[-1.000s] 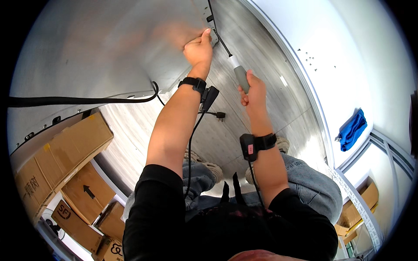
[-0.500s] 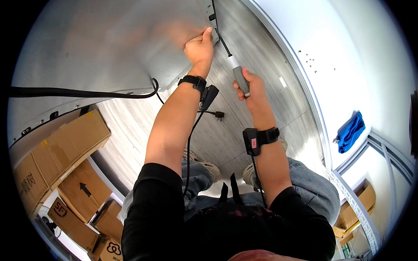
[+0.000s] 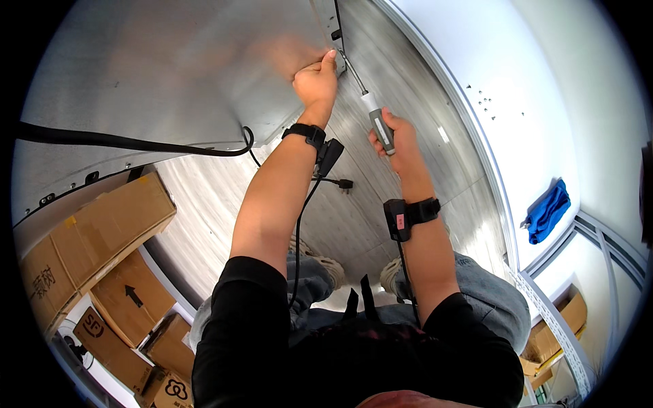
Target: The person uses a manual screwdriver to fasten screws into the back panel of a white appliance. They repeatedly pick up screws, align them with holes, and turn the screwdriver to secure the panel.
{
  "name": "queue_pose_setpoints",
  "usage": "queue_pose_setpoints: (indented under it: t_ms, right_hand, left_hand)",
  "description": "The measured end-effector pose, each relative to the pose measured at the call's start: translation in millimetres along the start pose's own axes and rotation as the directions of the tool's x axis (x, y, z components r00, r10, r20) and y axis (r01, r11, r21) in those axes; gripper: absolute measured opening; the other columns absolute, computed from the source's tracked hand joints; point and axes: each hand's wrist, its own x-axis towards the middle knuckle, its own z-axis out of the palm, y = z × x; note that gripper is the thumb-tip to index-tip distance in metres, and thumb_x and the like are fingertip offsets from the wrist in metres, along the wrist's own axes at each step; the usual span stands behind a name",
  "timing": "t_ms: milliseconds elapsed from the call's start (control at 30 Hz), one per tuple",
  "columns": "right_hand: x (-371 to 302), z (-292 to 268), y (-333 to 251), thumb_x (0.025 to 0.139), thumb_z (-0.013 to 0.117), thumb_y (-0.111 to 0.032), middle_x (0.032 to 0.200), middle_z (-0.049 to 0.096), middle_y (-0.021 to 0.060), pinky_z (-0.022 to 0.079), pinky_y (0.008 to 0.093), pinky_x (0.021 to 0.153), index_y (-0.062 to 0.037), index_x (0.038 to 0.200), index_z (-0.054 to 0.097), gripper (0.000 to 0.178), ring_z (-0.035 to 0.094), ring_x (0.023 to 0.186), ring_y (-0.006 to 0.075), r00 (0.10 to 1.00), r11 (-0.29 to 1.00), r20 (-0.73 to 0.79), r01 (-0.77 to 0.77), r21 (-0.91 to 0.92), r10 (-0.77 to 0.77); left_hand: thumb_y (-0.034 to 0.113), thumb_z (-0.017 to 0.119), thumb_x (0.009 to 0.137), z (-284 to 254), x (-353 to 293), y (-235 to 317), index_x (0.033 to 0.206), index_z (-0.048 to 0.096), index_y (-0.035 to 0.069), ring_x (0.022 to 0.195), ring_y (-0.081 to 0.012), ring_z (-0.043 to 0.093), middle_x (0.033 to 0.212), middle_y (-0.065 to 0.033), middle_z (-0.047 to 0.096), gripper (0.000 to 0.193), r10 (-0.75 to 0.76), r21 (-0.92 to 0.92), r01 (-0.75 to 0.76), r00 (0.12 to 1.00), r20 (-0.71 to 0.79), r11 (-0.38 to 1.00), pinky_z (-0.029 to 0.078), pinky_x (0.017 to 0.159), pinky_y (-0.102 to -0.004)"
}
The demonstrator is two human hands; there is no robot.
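Observation:
My right hand point(image 3: 403, 139) grips the grey and white handle of a screwdriver point(image 3: 382, 130). Its long metal shaft slants up and left to the right edge of a large grey metal panel point(image 3: 183, 75), ending close to my left thumb. At that edge my left hand point(image 3: 316, 85) is closed, fingers curled and thumb against the panel's corner. Whatever lies between thumb and fingers is too small or hidden to make out. A black fitting point(image 3: 336, 34) sits on the panel edge just beyond the thumb.
A thick black cable point(image 3: 129, 139) crosses the panel, and a plug point(image 3: 345, 184) lies on the wood-look floor. Cardboard boxes point(image 3: 119, 214) stack at lower left. Small screws point(image 3: 483, 102) and a blue cloth point(image 3: 548, 212) lie on the white surface at right.
The screwdriver has turned in my right hand; a pale strip now shows on its handle and its shaft looks shinier. My left hand stays at the panel edge. The view has shifted slightly.

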Motion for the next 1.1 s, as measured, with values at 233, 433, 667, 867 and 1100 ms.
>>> queue_pose_setpoints:
  t_ms: [233, 433, 667, 867, 1100]
  right_hand:
    - [-4, 16, 18, 0.089, 0.059, -0.033, 0.068, 0.059, 0.0084, 0.043, 0.0304, 0.046, 0.0017, 0.089, 0.058, 0.035, 0.052, 0.046, 0.0167, 0.657, 0.478, -0.153, 0.351, -0.805, -0.738]
    - [-5, 12, 0, 0.095, 0.045, -0.033, 0.066, 0.057, 0.0069, 0.043, 0.0281, 0.045, 0.0024, 0.09, 0.059, 0.038, 0.051, 0.047, 0.0141, 0.992, 0.986, 0.013, -0.128, 0.103, 0.128]
    - [1, 5, -2, 0.094, 0.046, -0.033, 0.066, 0.059, 0.0085, 0.042, 0.0273, 0.041, 0.0021, 0.089, 0.06, 0.038, 0.052, 0.047, 0.0147, 0.993, 0.991, 0.037, -0.113, 0.076, 0.11]
    - [-6, 16, -1, 0.088, 0.058, -0.028, 0.078, 0.058, 0.0087, 0.043, 0.0267, 0.042, -0.0007, 0.096, 0.057, 0.029, 0.057, 0.057, 0.0165, 0.996, 0.999, -0.09, 0.018, 0.048, -0.014]
    - [-7, 19, 42, 0.08, 0.068, -0.015, 0.08, 0.058, 0.0091, 0.044, 0.0307, 0.045, -0.0017, 0.098, 0.054, 0.027, 0.059, 0.07, 0.0193, 0.496, 0.422, -0.151, 0.497, -0.758, -0.855]
  left_hand:
    - [0.039, 0.069, 0.081, 1, 2, -4, 0.071, 0.073, 0.004, 0.069, -0.015, 0.064, 0.071, -0.006, 0.07, 0.037, -0.015, 0.004, 0.014, 1.0, 0.006, 1.0, 0.049, 0.072, -0.0289]
    - [0.038, 0.063, 0.086, -1, -3, -9, 0.078, 0.074, 0.004, 0.074, -0.0146, 0.064, 0.077, -0.0059, 0.071, 0.037, 0.05, 0.014, -0.051, 0.997, 0.051, 0.999, 0.049, 0.073, -0.029]
    - [0.032, 0.051, 0.096, -21, -11, -5, 0.114, 0.059, 0.001, 0.098, -0.016, 0.06, 0.11, -0.0114, 0.065, 0.037, -0.037, -0.259, 0.291, 0.728, 0.684, 0.921, 0.046, 0.084, -0.0302]
    - [0.011, 0.047, 0.096, -30, -24, 4, 0.123, 0.048, 0.0, 0.099, -0.018, 0.06, 0.108, -0.0111, 0.063, 0.029, 0.057, -0.315, 0.434, 0.512, 0.857, 0.844, 0.049, 0.086, -0.0309]
    - [0.004, 0.048, 0.093, -13, -31, 8, 0.109, 0.053, -0.001, 0.092, -0.0183, 0.062, 0.104, -0.0131, 0.064, 0.017, -0.108, -0.316, 0.517, 0.633, 0.766, 0.795, 0.052, 0.081, -0.0295]
